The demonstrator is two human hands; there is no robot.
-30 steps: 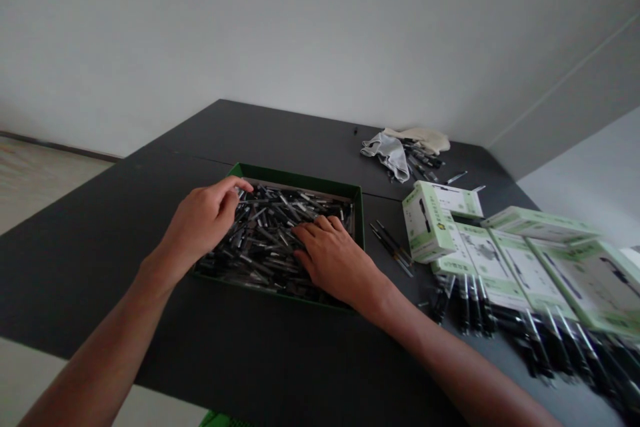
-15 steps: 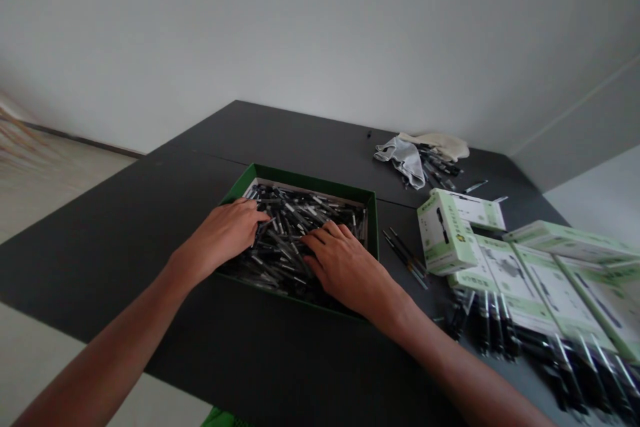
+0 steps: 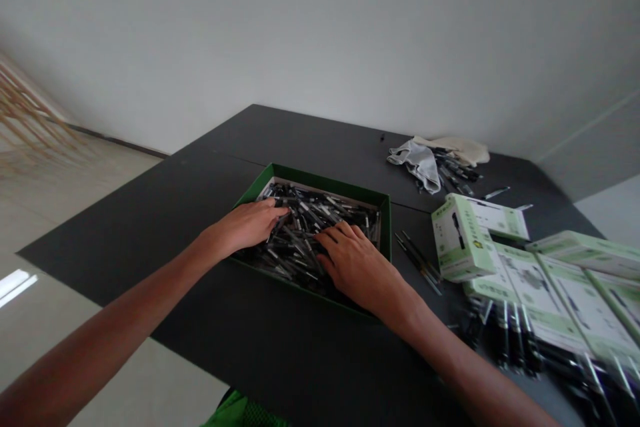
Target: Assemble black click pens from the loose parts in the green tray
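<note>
A shallow green box (image 3: 330, 181) holds a heap of loose black and clear pens (image 3: 313, 210). At the box's left side, my left hand (image 3: 253, 221) reaches over the rim, its fingers bent and closed at a dark pen; their undersides are partly hidden. My right hand (image 3: 353, 257) rests palm down on the pens at the right, fingers apart and thumb spread, with nothing seen gripped. Several thin pen refills (image 3: 419, 261) lie on the table just right of the box.
The box stands on a dark table (image 3: 200, 180) against a wall. White-and-green pen cartons (image 3: 463, 237) lie at the right, with rows of pens (image 3: 515, 340) before them. Grey and cream gloves (image 3: 420, 161) lie by more pens (image 3: 457, 170) at the back right.
The view has shifted, so box, cartons and gloves sit slightly further right. My left hand has moved a little further in over the pens; my right hand keeps its place on the heap.
</note>
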